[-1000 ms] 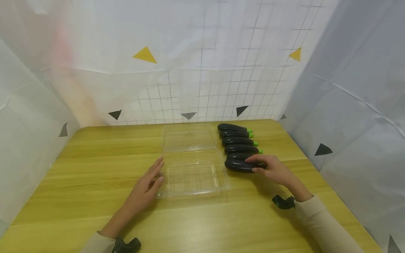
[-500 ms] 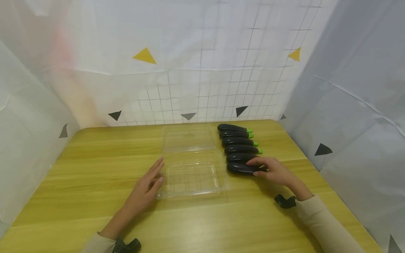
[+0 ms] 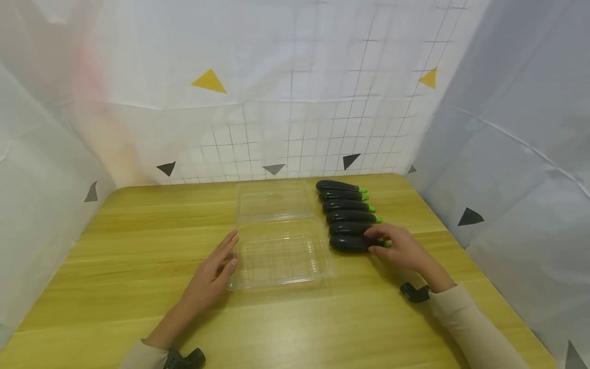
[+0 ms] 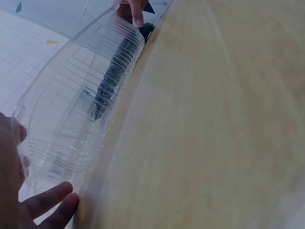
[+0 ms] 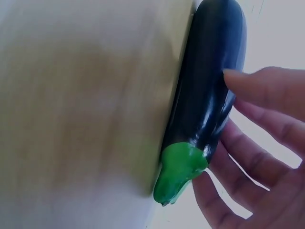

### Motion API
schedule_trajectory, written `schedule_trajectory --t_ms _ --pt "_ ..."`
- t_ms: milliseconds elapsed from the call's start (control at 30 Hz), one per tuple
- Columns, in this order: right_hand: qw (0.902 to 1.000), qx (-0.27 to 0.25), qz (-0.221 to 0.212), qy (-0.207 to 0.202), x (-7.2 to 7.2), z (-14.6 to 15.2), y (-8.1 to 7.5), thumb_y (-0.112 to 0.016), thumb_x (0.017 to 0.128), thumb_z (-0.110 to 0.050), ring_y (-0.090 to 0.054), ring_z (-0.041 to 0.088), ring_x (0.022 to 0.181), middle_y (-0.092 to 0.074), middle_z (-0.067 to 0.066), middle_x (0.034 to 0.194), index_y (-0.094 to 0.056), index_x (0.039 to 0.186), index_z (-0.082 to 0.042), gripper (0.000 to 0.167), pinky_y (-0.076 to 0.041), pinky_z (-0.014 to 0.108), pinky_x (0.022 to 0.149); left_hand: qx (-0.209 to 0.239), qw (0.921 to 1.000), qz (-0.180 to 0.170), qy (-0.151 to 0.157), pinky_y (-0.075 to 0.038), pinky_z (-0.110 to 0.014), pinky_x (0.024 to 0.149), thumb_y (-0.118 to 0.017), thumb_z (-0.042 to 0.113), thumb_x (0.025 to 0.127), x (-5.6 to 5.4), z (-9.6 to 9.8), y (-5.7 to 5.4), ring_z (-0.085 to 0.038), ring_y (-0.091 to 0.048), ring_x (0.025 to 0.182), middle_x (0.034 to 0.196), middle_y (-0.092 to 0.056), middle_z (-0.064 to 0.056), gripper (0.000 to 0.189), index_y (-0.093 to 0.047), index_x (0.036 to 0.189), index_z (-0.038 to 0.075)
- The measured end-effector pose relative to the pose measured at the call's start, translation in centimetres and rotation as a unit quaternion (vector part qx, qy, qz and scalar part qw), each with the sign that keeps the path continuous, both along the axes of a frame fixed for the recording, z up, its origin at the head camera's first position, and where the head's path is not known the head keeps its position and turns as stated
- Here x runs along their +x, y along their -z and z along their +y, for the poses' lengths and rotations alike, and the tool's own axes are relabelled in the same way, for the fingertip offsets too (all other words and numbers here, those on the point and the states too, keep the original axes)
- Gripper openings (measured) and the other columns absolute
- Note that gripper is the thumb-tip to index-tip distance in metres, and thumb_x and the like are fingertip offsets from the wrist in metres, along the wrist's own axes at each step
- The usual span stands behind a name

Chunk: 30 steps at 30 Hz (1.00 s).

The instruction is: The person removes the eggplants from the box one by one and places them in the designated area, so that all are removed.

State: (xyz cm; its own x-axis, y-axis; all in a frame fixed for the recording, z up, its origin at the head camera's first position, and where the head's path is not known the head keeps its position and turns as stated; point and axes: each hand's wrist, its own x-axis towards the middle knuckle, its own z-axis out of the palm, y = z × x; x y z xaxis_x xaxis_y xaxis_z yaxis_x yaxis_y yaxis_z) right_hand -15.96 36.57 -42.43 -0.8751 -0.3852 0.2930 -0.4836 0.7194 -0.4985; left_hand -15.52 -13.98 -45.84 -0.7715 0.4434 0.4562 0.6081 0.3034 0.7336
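My left hand (image 3: 209, 277) lies at the left edge of a clear plastic clamshell container (image 3: 281, 281), its fingers straight and touching the rim. The container stands with its lid (image 3: 275, 201) folded back on the table. At the right, my right hand (image 3: 400, 248) has thumb and fingers about the stem end of the nearest eggplant (image 3: 349, 244), which lies on the table. In the right wrist view the thumb rests on the dark skin of this eggplant (image 5: 205, 90), above its green cap (image 5: 181, 167), with the other fingers behind it.
Several more dark eggplants (image 3: 346, 206) with green stems lie side by side in a row behind the nearest one, right of the container. A light wood table (image 3: 286, 328) carries everything. White sheets (image 3: 258, 61) with triangle marks stand around its back and sides.
The nearest eggplant has shifted slightly, and its green stem now shows past my right fingers. My right hand has slid a little toward the stem. My left hand and the container stay put.
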Motion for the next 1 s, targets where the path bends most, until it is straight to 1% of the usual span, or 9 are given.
schedule_trajectory --t_ms 100,233,367,667,833,1000 --pt "0.9999 0.002 0.016 0.006 -0.13 -0.04 -0.03 -0.083 0.086 0.001 -0.069 0.031 0.100 -0.072 0.008 0.112 -0.073 0.115 -0.002 0.030 -0.058 0.055 0.084 0.000 1.0000 0.001 -0.001 -0.055 -0.043 0.096 -0.053 0.008 0.109 -0.02 -0.03 -0.05 -0.039 -0.060 0.126 0.168 -0.028 -0.013 0.054 -0.037 0.160 0.003" --pt "0.9992 0.006 0.038 0.009 -0.24 -0.25 0.05 -0.084 0.084 0.003 -0.069 0.033 0.098 -0.072 0.009 0.108 -0.074 0.111 -0.001 0.029 -0.058 0.055 0.082 0.000 1.0000 0.000 0.000 -0.054 -0.040 0.098 -0.053 0.007 0.109 -0.07 -0.09 -0.10 -0.040 -0.059 0.127 0.168 -0.028 -0.014 0.054 -0.037 0.160 0.002" --pt "0.9984 0.011 0.053 0.014 -0.31 -0.32 0.20 -0.084 0.083 0.002 -0.069 0.033 0.097 -0.072 0.009 0.108 -0.074 0.111 -0.001 0.030 -0.057 0.054 0.081 0.001 1.0000 -0.002 0.000 -0.053 -0.037 0.098 -0.054 0.007 0.109 -0.07 -0.12 -0.13 -0.041 -0.059 0.127 0.168 -0.029 -0.015 0.054 -0.037 0.160 0.002" --pt "0.9978 0.019 0.062 0.011 -0.21 -0.32 0.36 -0.084 0.083 0.004 -0.068 0.032 0.098 -0.072 0.012 0.110 -0.072 0.115 0.001 0.034 -0.056 0.054 0.082 0.000 1.0000 0.001 -0.004 -0.054 -0.034 0.097 -0.054 0.007 0.109 -0.01 -0.13 0.03 -0.040 -0.059 0.127 0.168 -0.029 -0.012 0.054 -0.038 0.160 0.004" --pt "0.9971 0.027 0.072 0.004 -0.15 -0.30 0.32 -0.083 0.083 0.006 -0.068 0.032 0.097 -0.071 0.012 0.111 -0.072 0.116 0.002 0.035 -0.056 0.053 0.082 0.000 1.0000 0.001 -0.005 -0.055 -0.036 0.096 -0.055 0.007 0.109 0.04 -0.06 -0.15 -0.040 -0.059 0.128 0.168 -0.030 -0.011 0.054 -0.038 0.160 0.004" --pt "0.9969 0.028 0.074 -0.001 -0.01 -0.65 -0.03 -0.080 0.084 0.008 -0.067 0.033 0.101 -0.071 0.013 0.113 -0.071 0.117 0.002 0.035 -0.056 0.056 0.084 -0.003 0.9999 0.003 -0.010 -0.057 -0.039 0.094 -0.054 0.008 0.109 0.04 -0.04 -0.16 -0.038 -0.059 0.128 0.168 -0.029 -0.009 0.054 -0.038 0.161 0.006"
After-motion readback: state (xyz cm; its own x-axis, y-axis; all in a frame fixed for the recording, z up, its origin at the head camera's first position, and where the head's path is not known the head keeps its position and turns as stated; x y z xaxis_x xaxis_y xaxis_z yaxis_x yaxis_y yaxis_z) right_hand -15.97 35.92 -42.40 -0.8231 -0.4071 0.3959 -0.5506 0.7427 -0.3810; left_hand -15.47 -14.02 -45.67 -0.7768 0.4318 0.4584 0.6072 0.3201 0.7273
